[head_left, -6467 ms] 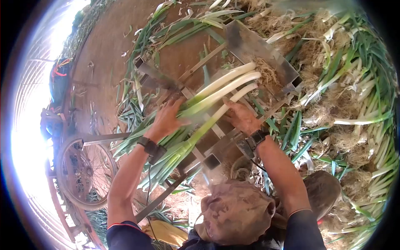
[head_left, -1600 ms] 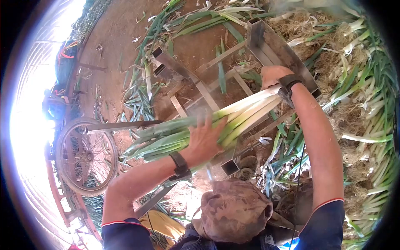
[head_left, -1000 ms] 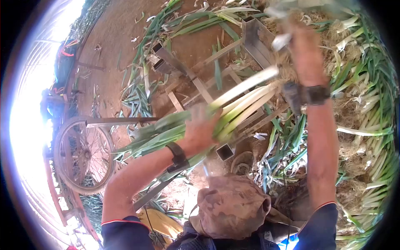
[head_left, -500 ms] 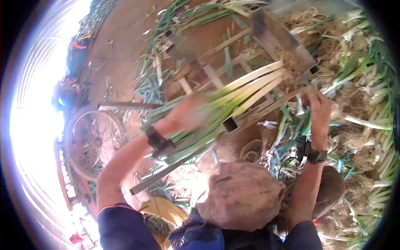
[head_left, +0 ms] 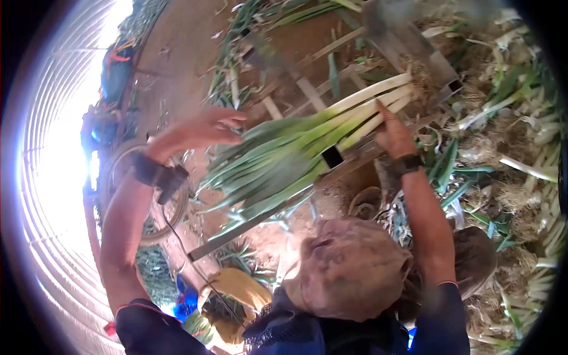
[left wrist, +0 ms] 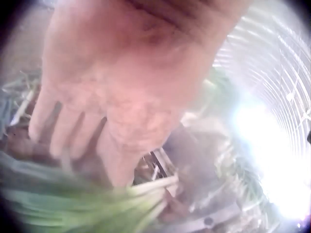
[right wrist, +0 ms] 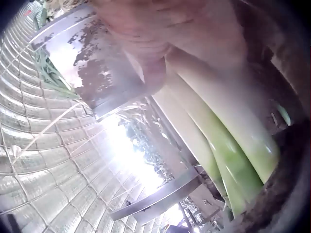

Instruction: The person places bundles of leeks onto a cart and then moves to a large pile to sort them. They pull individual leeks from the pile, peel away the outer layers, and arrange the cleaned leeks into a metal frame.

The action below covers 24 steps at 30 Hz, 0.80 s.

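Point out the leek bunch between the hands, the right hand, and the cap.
Leek bunch (head_left: 305,142): head view, on the green leaves mid-bunch.
Right hand (head_left: 395,135): head view, middle of the hand.
Cap (head_left: 355,269): head view, on its crown.

A blur swallows my left hand (left wrist: 116,92) in the left-wrist view, the wrist cropped at twelve o'clock. From my head, the leeks' roots (head_left: 420,78) smear at two o'clock; my left forearm (head_left: 124,219) partly hides the spoked wheel (head_left: 176,225) at eight. My right hand (right wrist: 184,31), cut off at twelve, conceals its fingers' hold.
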{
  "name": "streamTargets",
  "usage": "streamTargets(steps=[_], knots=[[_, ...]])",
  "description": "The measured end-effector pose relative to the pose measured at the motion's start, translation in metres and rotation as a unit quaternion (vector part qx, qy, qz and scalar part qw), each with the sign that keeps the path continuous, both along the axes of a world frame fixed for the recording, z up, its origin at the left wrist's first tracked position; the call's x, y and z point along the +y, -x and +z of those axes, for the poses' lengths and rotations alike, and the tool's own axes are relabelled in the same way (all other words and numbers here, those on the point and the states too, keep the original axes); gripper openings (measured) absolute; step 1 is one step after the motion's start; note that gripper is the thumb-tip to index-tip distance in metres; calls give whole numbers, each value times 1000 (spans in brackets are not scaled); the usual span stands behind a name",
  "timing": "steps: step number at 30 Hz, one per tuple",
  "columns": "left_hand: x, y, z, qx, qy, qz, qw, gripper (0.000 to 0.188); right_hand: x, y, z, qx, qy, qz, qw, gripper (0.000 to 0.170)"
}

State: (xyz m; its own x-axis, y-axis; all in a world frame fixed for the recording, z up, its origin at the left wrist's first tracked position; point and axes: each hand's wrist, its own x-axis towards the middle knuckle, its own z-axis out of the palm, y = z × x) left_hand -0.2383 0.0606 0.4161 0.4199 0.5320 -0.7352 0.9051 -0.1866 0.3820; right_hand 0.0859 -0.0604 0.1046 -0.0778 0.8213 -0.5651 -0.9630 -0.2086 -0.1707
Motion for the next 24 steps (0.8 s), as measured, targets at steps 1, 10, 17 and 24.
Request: streamTargets(steps=[1, 10, 17, 24], knots=[[2, -15, -27, -43, 1, -22, 999, 67, 2, 10, 14, 6, 24, -41, 999, 48], [8, -102, -205, -136, -254, -170, 942, 76, 14, 6, 39, -51, -3, -31, 998, 44], [25, -101, -186, -213, -95, 26, 972, 40, 28, 4, 51, -113, -90, -62, 988, 37], [25, -106, -184, -12, -339, -52, 939, 26, 62, 10, 34, -109, 19, -70, 991, 36]])
